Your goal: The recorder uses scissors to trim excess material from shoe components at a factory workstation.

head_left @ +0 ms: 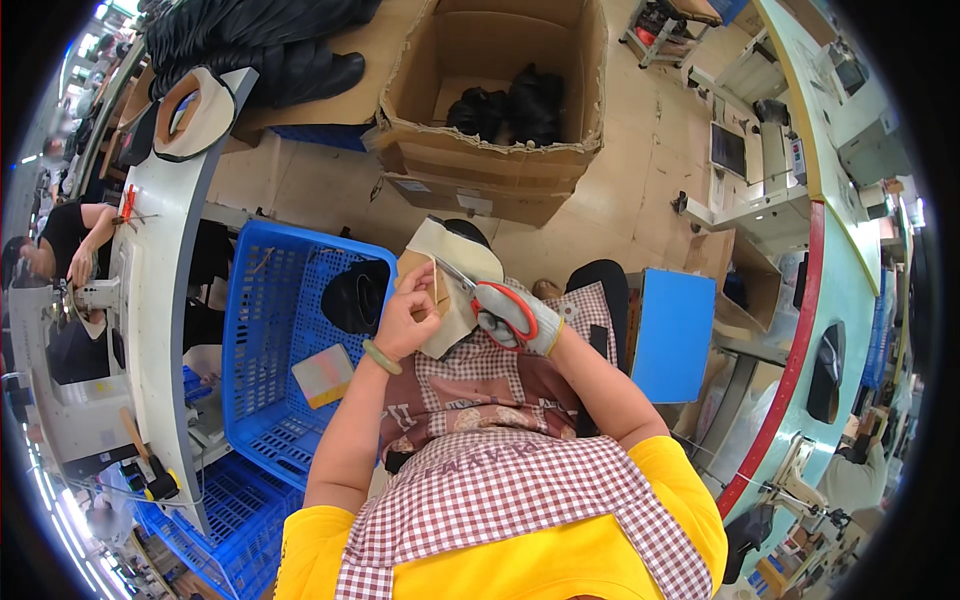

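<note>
The grey-gloved right hand (512, 317) is wrapping round red-handled metal scissors (478, 288), their long blades (456, 274) pointing to ten o'clock over the wide cream cloth-like piece (450, 246), and the bare left hand (406, 312) is curling at its nine o'clock side, pinch unclear.

Big beat-up cardboard box (485, 178) at the top of the view, flaps kinda ragged, with some black bundles (535, 105) sitting inside. Blue plastic crate (310, 255) off to the left has a black piece (353, 298) and a pale card with a yellow edge (323, 376) in it. Heap of black stuff (265, 40) upper left, near a grey bench (165, 260) with a person in black (75, 238) beyond. Over right there's a bright blue panel (672, 335) and a greenish table (795, 410), red along one edge.
</note>
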Available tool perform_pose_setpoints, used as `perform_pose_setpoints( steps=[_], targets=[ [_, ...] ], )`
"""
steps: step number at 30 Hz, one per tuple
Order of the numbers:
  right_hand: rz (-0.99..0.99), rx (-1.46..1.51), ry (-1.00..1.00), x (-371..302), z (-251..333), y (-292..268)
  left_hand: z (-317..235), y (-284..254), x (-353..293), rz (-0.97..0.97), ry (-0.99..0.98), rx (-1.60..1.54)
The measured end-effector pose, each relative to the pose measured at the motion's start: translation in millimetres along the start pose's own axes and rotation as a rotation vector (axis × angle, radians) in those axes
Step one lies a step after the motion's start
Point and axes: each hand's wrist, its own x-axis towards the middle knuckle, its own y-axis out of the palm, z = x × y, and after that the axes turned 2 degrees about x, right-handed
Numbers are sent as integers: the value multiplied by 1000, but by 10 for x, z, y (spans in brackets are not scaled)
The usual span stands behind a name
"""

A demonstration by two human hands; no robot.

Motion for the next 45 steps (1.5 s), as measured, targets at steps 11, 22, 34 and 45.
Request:
perform_pose_setpoints(
  steps=[11, 22, 34, 45],
  targets=[
    [-27, -27, 28, 85, 134, -32, 15, 1, -7, -3, 26, 55],
    [16, -113, 15, 204, 278, -93, 0, 7, 7, 1, 19, 49],
    [-40, 7, -3, 181, 42, 137, 135, -16, 429, -446, -299, 74],
    [39, 201, -73, 4, -273, 25, -217, -23, 503, -279, -299, -98]
  ],
)
